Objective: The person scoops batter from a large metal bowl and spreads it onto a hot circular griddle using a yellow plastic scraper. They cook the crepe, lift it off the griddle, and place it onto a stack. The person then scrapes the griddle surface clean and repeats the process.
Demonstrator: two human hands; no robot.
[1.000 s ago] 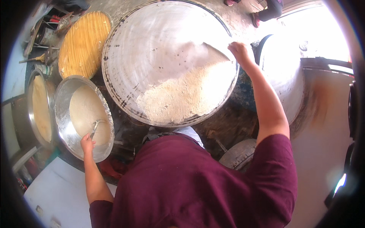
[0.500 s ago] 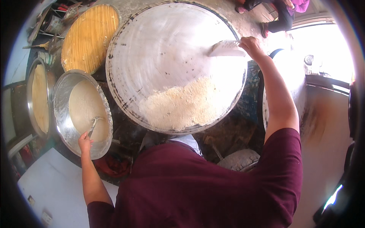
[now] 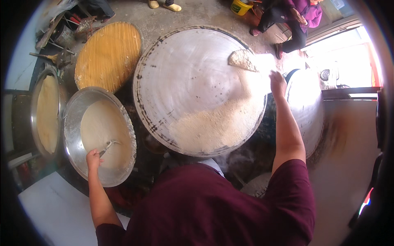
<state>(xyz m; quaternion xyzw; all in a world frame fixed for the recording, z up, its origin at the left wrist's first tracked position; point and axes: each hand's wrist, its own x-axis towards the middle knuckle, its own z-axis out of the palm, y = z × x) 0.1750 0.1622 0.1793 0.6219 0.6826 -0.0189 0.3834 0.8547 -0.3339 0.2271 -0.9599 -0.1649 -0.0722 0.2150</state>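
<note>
My right hand (image 3: 278, 84) grips a flat spreader (image 3: 244, 60) over the right side of a large round griddle (image 3: 176, 78). Batter coats the spreader's far edge; glare washes out the part close to my fingers. Across the griddle's near right side lies a thin, rough layer of pale batter (image 3: 211, 129), with a band of it curving up toward the spreader. Off to the left, my left hand (image 3: 94, 159) is closed around the handle of a ladle (image 3: 110, 146). The ladle's head rests in the thick batter (image 3: 98, 123) of a tilted-looking metal basin (image 3: 73, 137).
A round slatted mat (image 3: 107, 55) sits beyond the basin. At far left stands another metal pan (image 3: 60, 106) holding a pale round sheet. A second griddle (image 3: 303, 110) is to the right. A seated person (image 3: 301, 20) and a yellow bucket (image 3: 241, 7) are at the back right.
The spreader has turned and now carries batter along its edge. Batter has spread up the griddle's right side. My left hand still holds the ladle in the basin, while the whole view has shifted.
</note>
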